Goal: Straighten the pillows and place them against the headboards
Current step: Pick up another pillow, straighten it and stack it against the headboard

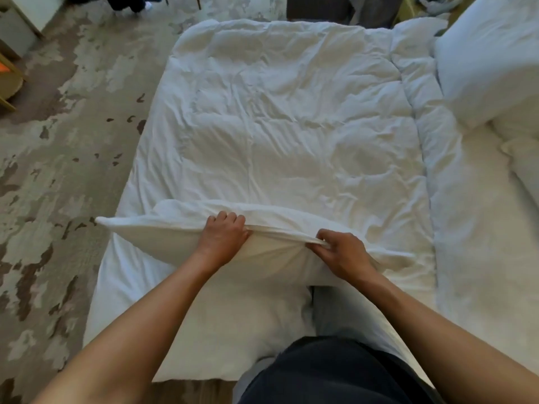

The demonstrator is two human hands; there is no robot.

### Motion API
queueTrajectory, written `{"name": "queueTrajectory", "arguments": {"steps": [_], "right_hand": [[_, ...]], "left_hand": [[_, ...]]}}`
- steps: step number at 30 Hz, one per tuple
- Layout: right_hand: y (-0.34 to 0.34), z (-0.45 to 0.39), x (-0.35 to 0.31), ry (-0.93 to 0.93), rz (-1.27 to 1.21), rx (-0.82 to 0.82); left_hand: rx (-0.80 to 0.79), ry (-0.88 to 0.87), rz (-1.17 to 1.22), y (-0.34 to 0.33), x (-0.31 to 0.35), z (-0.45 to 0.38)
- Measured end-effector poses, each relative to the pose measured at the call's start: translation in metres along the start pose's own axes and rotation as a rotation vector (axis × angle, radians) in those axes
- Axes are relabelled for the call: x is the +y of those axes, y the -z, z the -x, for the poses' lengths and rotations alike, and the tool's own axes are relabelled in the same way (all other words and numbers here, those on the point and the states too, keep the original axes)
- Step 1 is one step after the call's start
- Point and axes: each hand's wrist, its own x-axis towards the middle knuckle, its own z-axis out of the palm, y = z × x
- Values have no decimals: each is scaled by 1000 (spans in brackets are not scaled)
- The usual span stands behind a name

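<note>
A white pillow (151, 237) lies across the near end of the bed, over the white duvet (277, 121). My left hand (223, 239) grips the bunched top edge of its case near the middle. My right hand (339, 255) pinches the same stretched edge further right. A second white pillow (233, 336) lies beneath, close to my body. On the neighbouring bed at the right a large white pillow (490, 62) stands tilted, with another pillow (525, 167) partly cut off by the frame edge. No headboard is visible.
Patterned beige and brown carpet (58, 170) runs along the bed's left side. Wooden furniture (11, 77) stands at the far left edge. A second bed with a white sheet (481, 258) adjoins on the right. A person's legs (128, 2) show at the top.
</note>
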Motion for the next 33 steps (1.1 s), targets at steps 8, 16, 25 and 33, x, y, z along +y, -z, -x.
{"name": "queueTrajectory", "arguments": {"steps": [8, 16, 25, 33], "right_hand": [[16, 101, -17, -167, 47, 171], [89, 204, 29, -399, 153, 346], [148, 285, 126, -348, 31, 446], [226, 304, 179, -272, -149, 697]], "left_hand": [[-73, -93, 311, 11, 33, 64], [-89, -289, 504, 56, 151, 88], [-105, -403, 521, 105, 292, 80], [56, -435, 367, 187, 386, 37]]}}
